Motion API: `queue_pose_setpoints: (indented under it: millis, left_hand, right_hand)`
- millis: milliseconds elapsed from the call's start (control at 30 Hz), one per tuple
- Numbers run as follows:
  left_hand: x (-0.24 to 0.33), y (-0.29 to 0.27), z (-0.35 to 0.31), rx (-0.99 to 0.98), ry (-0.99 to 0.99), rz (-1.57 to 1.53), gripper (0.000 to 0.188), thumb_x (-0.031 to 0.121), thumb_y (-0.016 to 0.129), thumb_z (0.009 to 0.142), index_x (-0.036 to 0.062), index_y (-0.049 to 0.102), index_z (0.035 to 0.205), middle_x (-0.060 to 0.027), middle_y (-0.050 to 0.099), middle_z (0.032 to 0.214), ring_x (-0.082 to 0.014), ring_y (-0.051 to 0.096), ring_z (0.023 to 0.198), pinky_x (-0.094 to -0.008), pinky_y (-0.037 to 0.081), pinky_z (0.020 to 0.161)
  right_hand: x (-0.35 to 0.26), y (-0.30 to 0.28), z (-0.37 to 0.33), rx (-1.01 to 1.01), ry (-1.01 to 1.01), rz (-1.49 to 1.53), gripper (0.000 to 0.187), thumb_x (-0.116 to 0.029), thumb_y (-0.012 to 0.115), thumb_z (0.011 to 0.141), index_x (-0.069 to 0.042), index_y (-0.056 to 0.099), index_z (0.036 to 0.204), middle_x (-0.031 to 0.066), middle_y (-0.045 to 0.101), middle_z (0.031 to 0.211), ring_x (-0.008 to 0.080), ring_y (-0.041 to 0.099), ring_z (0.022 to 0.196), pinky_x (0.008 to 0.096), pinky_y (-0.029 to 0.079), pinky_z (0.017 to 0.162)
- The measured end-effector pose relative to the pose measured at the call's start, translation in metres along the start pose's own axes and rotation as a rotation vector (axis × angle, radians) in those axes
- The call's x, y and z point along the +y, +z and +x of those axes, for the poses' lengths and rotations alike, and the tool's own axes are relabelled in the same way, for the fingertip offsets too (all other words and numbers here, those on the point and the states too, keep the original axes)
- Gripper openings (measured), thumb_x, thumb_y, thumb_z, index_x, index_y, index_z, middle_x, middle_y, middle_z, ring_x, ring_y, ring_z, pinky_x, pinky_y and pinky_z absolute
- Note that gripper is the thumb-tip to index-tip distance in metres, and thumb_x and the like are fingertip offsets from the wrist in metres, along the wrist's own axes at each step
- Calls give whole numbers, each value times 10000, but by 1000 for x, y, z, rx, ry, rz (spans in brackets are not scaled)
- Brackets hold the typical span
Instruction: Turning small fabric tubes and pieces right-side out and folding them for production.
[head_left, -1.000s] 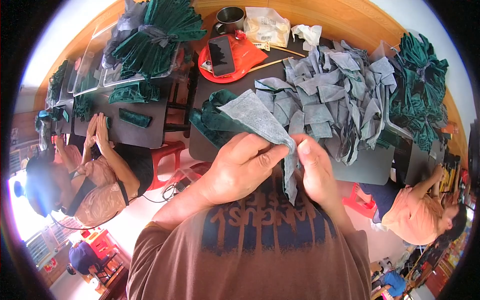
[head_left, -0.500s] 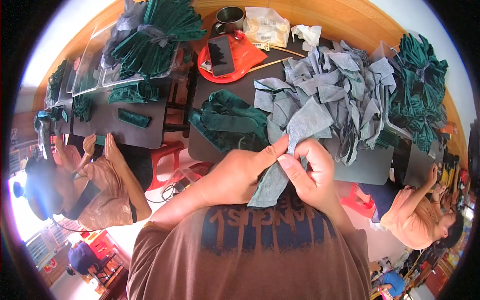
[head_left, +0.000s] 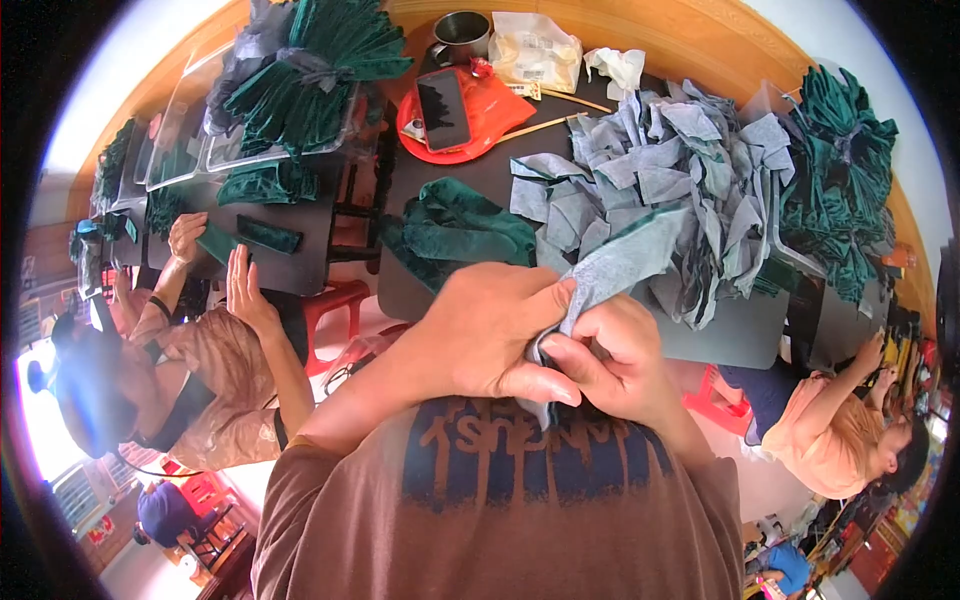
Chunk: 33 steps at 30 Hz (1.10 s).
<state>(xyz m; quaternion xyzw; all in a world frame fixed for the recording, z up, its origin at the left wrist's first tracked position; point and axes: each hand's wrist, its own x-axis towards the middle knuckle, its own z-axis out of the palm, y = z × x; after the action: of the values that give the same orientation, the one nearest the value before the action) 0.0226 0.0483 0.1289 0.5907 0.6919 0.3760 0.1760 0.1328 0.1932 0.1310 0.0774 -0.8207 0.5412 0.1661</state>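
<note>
A grey-backed fabric strip [head_left: 630, 258] with a green velvet edge is pinched between my hands in front of my chest. My left hand [head_left: 495, 330] is closed on it from the left, the thumb stretched toward my right hand. Opposite, my right hand [head_left: 612, 348] grips the gathered middle with thumb and curled fingers. One end of the strip fans up and to the right; a short tail hangs below the fingers. Beyond it lies a heap of similar grey-backed pieces [head_left: 640, 180]. Dark green velvet pieces [head_left: 465, 235] lie left of the heap.
The dark table [head_left: 725, 340] also holds a red plate [head_left: 445, 158], a phone [head_left: 443, 110], sticks and a metal mug [head_left: 461, 38]. Bundled green velvet [head_left: 840, 170] stands right, another bundle [head_left: 305, 75] at far left. Co-workers [head_left: 215, 370] sit on both sides.
The strip's upper end has swung further right, showing green velvet along its edge. The lower end is drawn in between my hands. At left, the co-worker's hands moved apart with a green piece.
</note>
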Motion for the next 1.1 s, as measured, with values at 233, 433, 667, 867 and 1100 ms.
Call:
queue_pose_setpoints:
  millis: [233, 433, 667, 867, 1100]
  left_hand:
    - [2, 13, 1, 151, 43, -394, 623, 479, 494, 870, -8, 459, 1257, -274, 133, 1425, -402, 196, 1303, -451, 168, 1055]
    - [3, 11, 0, 101, 57, -338, 512, 441, 559, 849, 11, 581, 1126, -275, 60, 1449, -419, 74, 1344, -485, 94, 1069]
    - [11, 17, -3, 204, -36, -275, 472, 438, 606, 818, -5, 618, 981, -285, 11, 1455, -456, 18, 1344, -508, 72, 1063]
    - [9, 26, -8, 239, -55, -372, 589, 338, 612, 838, -16, 437, 1276, -223, -131, 1456, -347, 31, 1366, -444, 162, 1073]
    - [0, 30, -6, 424, -56, -493, 517, 337, 537, 882, -25, 472, 1246, -199, -70, 1470, -300, 90, 1363, -425, 187, 1058]
  right_hand:
    - [2, -2, -5, 106, 189, 384, 159, -99, 642, 791, -59, 507, 718, 47, 540, 734, 154, 529, 694, 283, 400, 617]
    - [12, -3, 3, 347, 343, 860, 580, -449, 590, 826, 23, 483, 1146, 82, 574, 969, 160, 540, 907, 302, 430, 815]
    - [-3, 5, 12, 241, 577, 899, 511, -393, 516, 898, 13, 493, 1207, 102, 565, 943, 159, 540, 878, 280, 436, 756]
    - [0, 18, 8, 157, 578, 1127, 471, -302, 520, 924, -2, 437, 1277, 54, 539, 1000, 102, 505, 915, 242, 399, 821]
    - [-5, 28, 15, 140, 566, 1131, 453, -236, 510, 932, 3, 407, 1302, 15, 534, 1112, 99, 492, 1030, 269, 366, 931]
